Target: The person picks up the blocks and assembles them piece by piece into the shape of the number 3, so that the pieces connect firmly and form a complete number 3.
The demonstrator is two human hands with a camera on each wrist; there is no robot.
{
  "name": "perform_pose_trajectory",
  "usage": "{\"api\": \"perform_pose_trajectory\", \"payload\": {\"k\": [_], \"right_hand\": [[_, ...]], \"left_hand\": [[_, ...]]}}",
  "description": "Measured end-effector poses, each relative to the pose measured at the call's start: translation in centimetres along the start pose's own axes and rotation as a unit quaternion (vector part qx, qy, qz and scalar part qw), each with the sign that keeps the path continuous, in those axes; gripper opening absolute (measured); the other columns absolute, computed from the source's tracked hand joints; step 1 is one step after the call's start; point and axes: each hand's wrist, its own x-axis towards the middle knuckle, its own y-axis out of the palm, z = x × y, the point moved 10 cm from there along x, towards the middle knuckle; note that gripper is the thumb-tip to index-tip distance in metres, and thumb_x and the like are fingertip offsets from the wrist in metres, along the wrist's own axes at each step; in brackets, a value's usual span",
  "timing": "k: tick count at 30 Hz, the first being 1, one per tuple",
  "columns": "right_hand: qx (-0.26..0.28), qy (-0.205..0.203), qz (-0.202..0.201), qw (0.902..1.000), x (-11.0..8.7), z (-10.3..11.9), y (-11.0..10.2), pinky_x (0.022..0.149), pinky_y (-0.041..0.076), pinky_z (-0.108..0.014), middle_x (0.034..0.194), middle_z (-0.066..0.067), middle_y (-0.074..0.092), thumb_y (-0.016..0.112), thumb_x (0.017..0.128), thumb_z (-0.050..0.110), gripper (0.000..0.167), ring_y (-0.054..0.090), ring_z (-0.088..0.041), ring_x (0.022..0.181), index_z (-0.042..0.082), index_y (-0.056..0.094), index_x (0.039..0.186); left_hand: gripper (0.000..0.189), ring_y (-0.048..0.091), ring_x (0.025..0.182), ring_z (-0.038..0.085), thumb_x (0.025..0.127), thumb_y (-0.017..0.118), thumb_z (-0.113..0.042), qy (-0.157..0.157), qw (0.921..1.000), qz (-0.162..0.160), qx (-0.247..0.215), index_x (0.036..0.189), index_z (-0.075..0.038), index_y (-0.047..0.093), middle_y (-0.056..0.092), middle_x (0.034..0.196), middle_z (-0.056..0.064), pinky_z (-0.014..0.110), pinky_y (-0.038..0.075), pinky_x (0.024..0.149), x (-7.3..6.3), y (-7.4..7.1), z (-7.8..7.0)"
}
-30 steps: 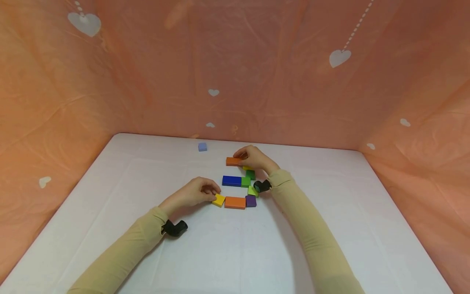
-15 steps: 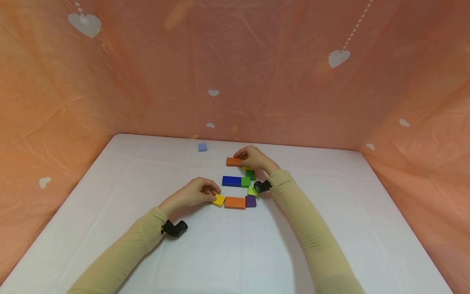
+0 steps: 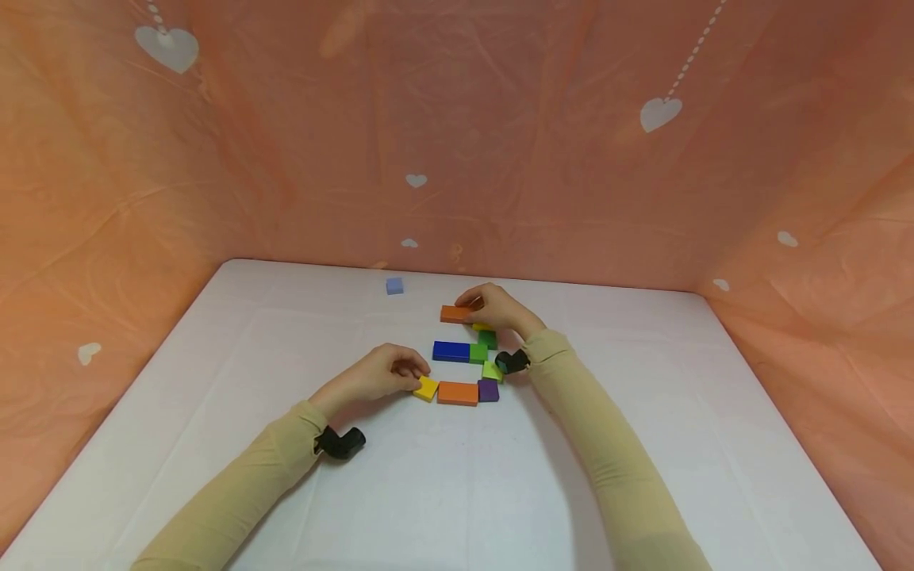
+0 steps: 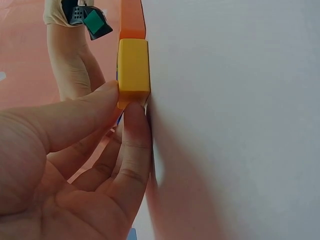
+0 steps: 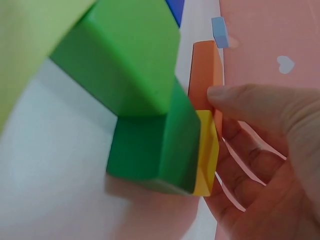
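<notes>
My left hand [image 3: 378,373] pinches a small yellow block [image 3: 426,388] between thumb and finger; in the left wrist view the yellow block lies at the end of an orange block [image 4: 132,20]. At the back, my right hand [image 3: 496,307] holds another orange block [image 3: 454,314], its thumb on one long face and its other fingers partly hidden behind. Beside that block sits a second yellow block [image 5: 207,160], against a dark green one [image 3: 488,340]. A blue block [image 3: 451,351] and a light green block [image 3: 478,354] form a middle row. A lime block [image 3: 492,371] and a purple block [image 3: 489,390] continue down the right side.
A pale blue block [image 3: 395,286] lies apart near the back edge of the white table [image 3: 428,492]. Orange cloth [image 3: 457,143] with white hearts hangs behind and on both sides. A black wrist camera [image 3: 343,443] sits by the left cuff.
</notes>
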Motion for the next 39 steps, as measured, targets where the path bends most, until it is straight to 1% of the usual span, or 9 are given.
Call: {"api": "perform_pose_trajectory", "payload": {"k": [11, 16, 23, 26, 28, 32, 33, 35, 39], "right_hand": [[0.003, -0.006, -0.001, 1.0, -0.2, -0.1, -0.1, 0.092, 0.047, -0.033, 0.116, -0.007, 0.063, 0.067, 0.09, 0.01, 0.027, 0.056, -0.022, 0.104, 0.008, 0.067, 0.117], [0.002, -0.009, -0.001, 1.0, -0.2, -0.2, -0.1, 0.092, 0.046, -0.032, 0.115, -0.006, 0.063, 0.067, 0.09, 0.01, 0.027, 0.056, -0.022, 0.103, 0.008, 0.067, 0.117], [-0.002, -0.004, 0.0, 1.0, -0.2, -0.2, -0.1, 0.094, 0.045, -0.033, 0.116, -0.007, 0.063, 0.066, 0.09, 0.009, 0.027, 0.055, -0.023, 0.105, 0.007, 0.066, 0.117], [0.0, -0.006, 0.0, 1.0, -0.2, -0.2, -0.1, 0.095, 0.044, -0.034, 0.117, -0.007, 0.063, 0.066, 0.09, 0.009, 0.027, 0.055, -0.023, 0.106, 0.006, 0.066, 0.118], [0.0, -0.01, 0.0, 1.0, -0.1, -0.2, 0.0, 0.095, 0.044, -0.034, 0.117, -0.007, 0.063, 0.066, 0.09, 0.009, 0.028, 0.055, -0.024, 0.106, 0.006, 0.066, 0.118], [0.0, -0.011, 0.0, 0.9999, 0.1, -0.2, 0.1, 0.096, 0.044, -0.035, 0.118, -0.007, 0.062, 0.066, 0.09, 0.009, 0.029, 0.055, -0.024, 0.107, 0.006, 0.066, 0.119], [0.0, -0.012, 0.001, 0.9999, 0.1, -0.3, 0.1, 0.096, 0.044, -0.035, 0.118, -0.007, 0.062, 0.066, 0.09, 0.009, 0.029, 0.055, -0.024, 0.107, 0.006, 0.066, 0.119], [0.001, -0.01, 0.001, 0.9999, 0.2, -0.4, 0.1, 0.096, 0.043, -0.035, 0.119, -0.007, 0.062, 0.066, 0.09, 0.01, 0.029, 0.054, -0.024, 0.108, 0.006, 0.065, 0.119], [0.001, -0.006, -0.001, 1.0, 0.1, -0.5, 0.1, 0.096, 0.043, -0.035, 0.119, -0.007, 0.062, 0.066, 0.09, 0.01, 0.029, 0.054, -0.024, 0.108, 0.007, 0.065, 0.119]], "left_hand": [[0.018, 0.056, 0.081, 0.018, 0.089, 0.065, 0.001, 0.002, 1.0, 0.002, -0.008, 0.107, 0.001, 0.066, 0.066, 0.099, 0.007, 0.03, 0.05, 0.076, 0.0, 0.1, -0.2], [0.017, 0.057, 0.081, 0.017, 0.089, 0.065, 0.0, 0.006, 1.0, -0.001, 0.001, 0.106, 0.0, 0.067, 0.066, 0.099, 0.006, 0.029, 0.05, 0.076, 0.1, 0.1, -0.3], [0.016, 0.057, 0.084, 0.017, 0.09, 0.066, -0.008, 0.01, 0.9996, -0.003, 0.025, 0.106, -0.003, 0.068, 0.066, 0.096, 0.002, 0.03, 0.049, 0.078, 0.1, -0.1, -0.4], [0.018, 0.057, 0.084, 0.017, 0.091, 0.066, -0.012, 0.01, 0.9995, -0.002, 0.03, 0.107, -0.004, 0.068, 0.066, 0.095, 0.0, 0.031, 0.049, 0.076, 0.1, -0.4, -0.3], [0.019, 0.058, 0.084, 0.018, 0.092, 0.065, -0.015, -0.004, 0.9997, -0.004, 0.024, 0.109, -0.006, 0.067, 0.065, 0.095, 0.001, 0.032, 0.05, 0.073, 0.1, -0.8, -0.1], [0.023, 0.062, 0.082, 0.023, 0.093, 0.064, -0.015, -0.009, 0.9998, -0.02, -0.002, 0.112, -0.002, 0.065, 0.065, 0.099, 0.008, 0.035, 0.053, 0.071, 0.1, -2.3, -0.1], [0.024, 0.063, 0.082, 0.025, 0.093, 0.064, -0.015, -0.012, 0.9996, -0.026, -0.008, 0.112, -0.001, 0.065, 0.064, 0.1, 0.009, 0.036, 0.054, 0.071, 0.1, -2.8, -0.1], [0.026, 0.064, 0.083, 0.027, 0.093, 0.064, -0.013, -0.004, 0.9992, -0.039, -0.013, 0.113, 0.002, 0.064, 0.064, 0.103, 0.013, 0.038, 0.054, 0.072, 0.2, -3.8, -0.3], [0.029, 0.063, 0.091, 0.03, 0.093, 0.063, -0.014, -0.012, 0.9979, -0.062, -0.014, 0.117, 0.002, 0.062, 0.063, 0.11, 0.015, 0.04, 0.054, 0.076, 0.3, -5.7, 0.0]]}}
